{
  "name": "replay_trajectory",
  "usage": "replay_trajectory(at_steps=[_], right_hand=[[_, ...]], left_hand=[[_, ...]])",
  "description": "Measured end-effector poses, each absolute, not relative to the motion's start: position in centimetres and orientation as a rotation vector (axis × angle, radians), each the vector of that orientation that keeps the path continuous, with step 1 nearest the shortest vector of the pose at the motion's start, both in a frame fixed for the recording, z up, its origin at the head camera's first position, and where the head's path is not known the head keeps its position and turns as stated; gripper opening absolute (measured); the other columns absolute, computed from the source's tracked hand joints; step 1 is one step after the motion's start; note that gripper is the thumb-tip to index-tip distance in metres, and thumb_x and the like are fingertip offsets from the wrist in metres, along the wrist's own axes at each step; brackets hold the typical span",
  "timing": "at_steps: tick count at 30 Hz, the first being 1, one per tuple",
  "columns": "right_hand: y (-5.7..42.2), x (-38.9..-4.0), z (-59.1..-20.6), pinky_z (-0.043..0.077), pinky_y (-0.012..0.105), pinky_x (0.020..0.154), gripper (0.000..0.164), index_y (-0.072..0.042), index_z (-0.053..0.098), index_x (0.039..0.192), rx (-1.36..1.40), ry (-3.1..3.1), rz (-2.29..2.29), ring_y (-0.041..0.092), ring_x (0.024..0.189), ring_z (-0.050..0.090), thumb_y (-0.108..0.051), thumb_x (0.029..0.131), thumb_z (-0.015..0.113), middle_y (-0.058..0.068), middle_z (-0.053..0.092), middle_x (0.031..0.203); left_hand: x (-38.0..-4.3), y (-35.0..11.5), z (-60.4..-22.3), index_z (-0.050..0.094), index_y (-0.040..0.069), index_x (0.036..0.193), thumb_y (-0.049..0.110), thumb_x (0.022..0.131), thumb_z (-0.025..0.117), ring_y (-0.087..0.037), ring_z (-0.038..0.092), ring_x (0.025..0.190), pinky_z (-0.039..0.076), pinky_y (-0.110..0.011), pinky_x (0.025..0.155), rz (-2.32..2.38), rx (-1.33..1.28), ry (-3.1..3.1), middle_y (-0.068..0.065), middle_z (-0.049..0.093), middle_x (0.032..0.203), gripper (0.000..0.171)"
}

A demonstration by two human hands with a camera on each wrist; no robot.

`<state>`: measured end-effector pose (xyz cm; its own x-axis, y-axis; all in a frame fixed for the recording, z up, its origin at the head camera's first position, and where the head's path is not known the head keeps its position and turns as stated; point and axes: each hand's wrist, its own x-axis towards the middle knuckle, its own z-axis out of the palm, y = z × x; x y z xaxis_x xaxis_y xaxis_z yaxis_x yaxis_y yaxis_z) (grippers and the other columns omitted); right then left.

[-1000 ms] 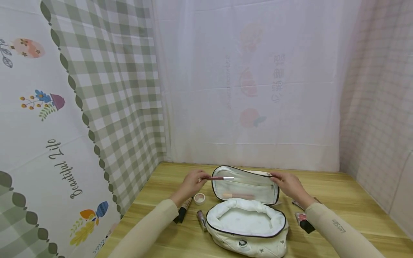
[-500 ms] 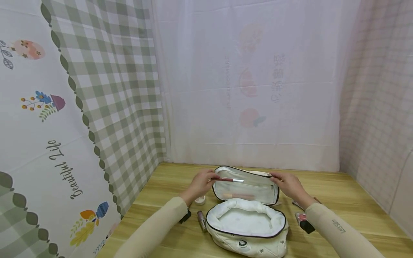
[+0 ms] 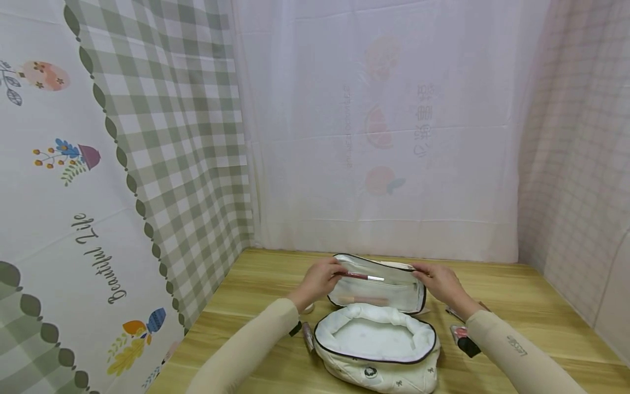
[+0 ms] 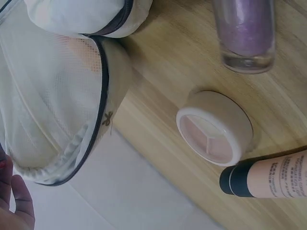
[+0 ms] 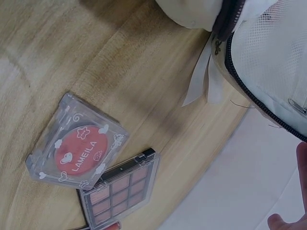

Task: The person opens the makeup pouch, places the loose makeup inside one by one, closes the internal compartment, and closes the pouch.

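Note:
A cream quilted cosmetic bag (image 3: 344, 370) with black zip trim stands on the table, its padded mouth uncovered. Its lid (image 3: 406, 293) is raised at the back, lined with a white mesh pocket. Inside the mesh lies a slim tan-and-pink stick (image 3: 364, 300). My left hand (image 3: 319, 279) pinches a thin dark-red stick (image 3: 361, 276) with a silver end, held level across the upper part of the lid. My right hand (image 3: 442, 282) grips the lid's upper right corner. In the right wrist view, its fingers (image 5: 303, 167) show beside the zip edge.
Left of the bag are a purple glitter tube (image 4: 247, 28), a round pot (image 4: 218, 127) and a beige tube with black cap (image 4: 283, 175). On the right lie a clear LAMEILA compact (image 5: 79, 153) and a palette (image 5: 120, 194). Cloth curtains (image 3: 384, 120) hang around the table.
My left hand has moved right with the dark-red stick, which now lies further across the lid. The lid's left edge has shifted slightly inward. My right hand has stayed in place.

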<state>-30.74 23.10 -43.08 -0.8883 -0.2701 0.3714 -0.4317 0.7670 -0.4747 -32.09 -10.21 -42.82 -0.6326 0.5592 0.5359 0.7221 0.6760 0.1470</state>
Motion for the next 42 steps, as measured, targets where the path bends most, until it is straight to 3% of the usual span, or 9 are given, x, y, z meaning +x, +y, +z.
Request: replay_trajectory(at_steps=[14, 28, 42], right_hand=[[23.3, -31.1, -43.4, 0.049, 0.058, 0.084, 0.033, 0.005, 0.064, 0.126, 0.561, -2.689, 0.820, 0.045, 0.105, 0.063, -0.013, 0.098, 0.059, 0.024, 0.068, 0.113], [23.3, -31.1, -43.3, 0.050, 0.058, 0.084, 0.033, 0.005, 0.064, 0.126, 0.558, -2.702, 0.828, 0.045, 0.106, 0.062, -0.013, 0.099, 0.059, 0.025, 0.068, 0.115], [23.4, -31.1, -43.0, 0.050, 0.058, 0.084, 0.035, 0.005, 0.062, 0.129, 0.574, -2.743, 0.829, 0.045, 0.107, 0.061, -0.015, 0.101, 0.058, 0.027, 0.066, 0.116]], left_hand=[[-32.8, -8.4, -43.6, 0.078, 0.015, 0.105, 0.008, 0.092, 0.069, -0.013, 0.062, 0.099, 0.049, -0.023, 0.085, -0.340, -0.985, -2.427, 0.002, 0.070, 0.103, 0.017], [-33.3, -6.6, -43.8, 0.080, 0.022, 0.100, 0.009, 0.089, 0.072, -0.012, 0.062, 0.095, 0.050, -0.023, 0.084, -0.148, -0.889, -2.391, 0.006, 0.068, 0.101, 0.018], [-33.2, -5.3, -44.3, 0.078, 0.029, 0.084, 0.013, 0.079, 0.076, -0.008, 0.066, 0.079, 0.051, -0.025, 0.068, 0.070, -0.747, -2.387, 0.013, 0.068, 0.083, 0.016]])
